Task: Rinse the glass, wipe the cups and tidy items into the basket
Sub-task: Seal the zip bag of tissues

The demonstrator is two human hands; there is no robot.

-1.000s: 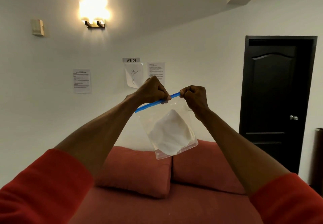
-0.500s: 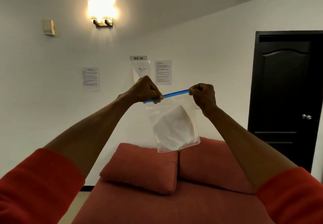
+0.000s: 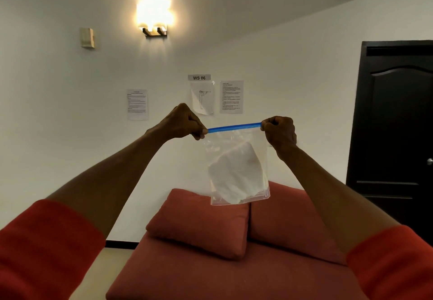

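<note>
1. Zip bag, white cloth inside: you hold it aloft; blue seal strip now level, stretched longer.
2. Left hand, right hand: your fingertips pinch opposite strip ends.
3. Likely sealed; basket unseen.

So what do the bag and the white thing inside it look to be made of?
The bag looks like thin clear plastic film, glossy and wrinkled, with a blue zip strip along its top. The white thing inside looks soft and matte, likely folded cloth or tissue; which, I cannot tell.
</note>
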